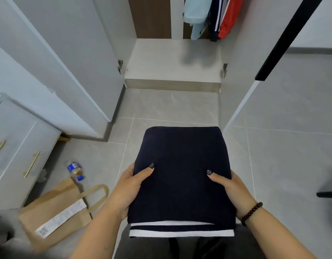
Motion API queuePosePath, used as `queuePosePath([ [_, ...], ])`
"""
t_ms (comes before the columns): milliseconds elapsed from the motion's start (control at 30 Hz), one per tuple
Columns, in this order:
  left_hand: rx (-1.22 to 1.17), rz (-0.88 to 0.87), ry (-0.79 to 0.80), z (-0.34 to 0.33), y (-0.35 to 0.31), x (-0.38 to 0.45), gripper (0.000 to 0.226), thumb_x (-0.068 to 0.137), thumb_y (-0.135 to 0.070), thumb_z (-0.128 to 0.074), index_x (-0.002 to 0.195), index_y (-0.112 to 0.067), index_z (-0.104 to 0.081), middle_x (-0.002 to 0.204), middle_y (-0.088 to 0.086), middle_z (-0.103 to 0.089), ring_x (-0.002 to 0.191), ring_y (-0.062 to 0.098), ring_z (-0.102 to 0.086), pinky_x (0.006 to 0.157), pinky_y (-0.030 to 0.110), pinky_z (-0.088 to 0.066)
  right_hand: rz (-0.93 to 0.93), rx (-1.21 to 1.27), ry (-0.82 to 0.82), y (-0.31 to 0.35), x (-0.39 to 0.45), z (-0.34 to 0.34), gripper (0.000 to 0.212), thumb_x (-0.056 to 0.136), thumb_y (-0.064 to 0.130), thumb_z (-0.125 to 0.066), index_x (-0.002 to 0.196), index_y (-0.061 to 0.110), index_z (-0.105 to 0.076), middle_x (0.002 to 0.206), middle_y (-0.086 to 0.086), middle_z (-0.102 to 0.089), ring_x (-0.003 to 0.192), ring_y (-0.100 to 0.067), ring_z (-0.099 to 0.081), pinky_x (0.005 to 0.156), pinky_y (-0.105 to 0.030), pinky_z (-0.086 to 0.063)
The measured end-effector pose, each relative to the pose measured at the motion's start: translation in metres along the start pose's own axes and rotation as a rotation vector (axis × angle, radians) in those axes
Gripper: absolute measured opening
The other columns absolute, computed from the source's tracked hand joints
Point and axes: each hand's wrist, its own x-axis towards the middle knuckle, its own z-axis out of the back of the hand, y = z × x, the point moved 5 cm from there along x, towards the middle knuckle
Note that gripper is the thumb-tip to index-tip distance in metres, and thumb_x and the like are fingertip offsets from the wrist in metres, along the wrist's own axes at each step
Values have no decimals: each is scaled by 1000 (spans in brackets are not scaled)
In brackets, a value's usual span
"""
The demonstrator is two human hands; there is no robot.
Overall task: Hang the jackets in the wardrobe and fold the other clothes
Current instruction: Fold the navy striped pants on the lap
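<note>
Grey floor tiles [180,107] lead to an open wardrobe [172,58]. Left hand [131,186] and right hand [228,187] each grip a folded navy garment [180,174], white-striped hem nearest, long axis toward hanging jackets [213,15]. Receipt writing on paper bag [54,210] unreadable.

Head-worn view, angled down, close above hands [180,187]

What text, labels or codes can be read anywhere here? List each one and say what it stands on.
No text can be read.
White receipt on the brown paper bag: printed lines and a square code at its lower end, too small and blurred to read.
Blue label on the plastic bottle lying on the floor: white markings, blurred, unreadable.
Folded navy garment with white stripes, held in both hands: no lettering shows.
</note>
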Motion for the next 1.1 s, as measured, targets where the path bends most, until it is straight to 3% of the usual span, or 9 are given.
queuePosePath([
  [133,0,17,22,-20,-45,17,39,72,-36,-78,109,-28,-71,113,6,-72,101,28,-70,79,40,-58,-20,7,-46,49,10,3,53,69,28,-76,119,22,-61,109,1,-72,98,-22,-70,86,-44,-55],
  [233,6,18,36,-34,-87,10,47,68,-39,-79,112,-26,-69,112,5,-73,100,26,-71,75,37,-58,-35,10,-71,89,-1,-5,54,70,28,-76,121,22,-61,110,1,-72,101,-24,-69,91,-48,-53],
  [433,56,-9,71,-57,-189,-37,33,67,-42,-77,99,-34,-74,107,1,-74,96,22,-72,67,29,-59,-40,22,-93,180,-53,-36,54,67,31,-76,119,21,-62,108,-1,-73,97,-24,-70,85,-44,-55],
  [633,78,-76,109,-71,-293,-93,28,76,-40,-74,104,-35,-72,110,0,-73,98,21,-71,71,31,-59,25,10,-79,280,-104,-80,57,65,33,-77,118,20,-62,107,-1,-73,96,-23,-70,81,-40,-55],
  [867,137,-180,114,-67,-384,-137,17,85,-40,-69,102,-38,-71,107,-4,-74,96,18,-72,72,30,-59,118,-6,-63,362,-144,-132,61,61,36,-79,118,21,-63,108,-2,-73,98,-24,-70,87,-44,-54],
  [1000,155,-265,136,-62,-434,-164,26,87,-40,-67,112,-37,-67,109,-6,-73,98,18,-71,82,37,-56,204,-33,-59,406,-166,-164,59,62,35,-79,116,20,-64,105,-1,-74,94,-23,-71,81,-41,-55],
  [1100,160,-326,144,-61,-468,-182,22,89,-39,-65,110,-34,-68,105,-5,-74,94,18,-72,76,33,-57,267,-56,-46,437,-180,-183,57,62,35,-79,115,20,-64,104,-1,-74,92,-23,-71,75,-37,-57],
])
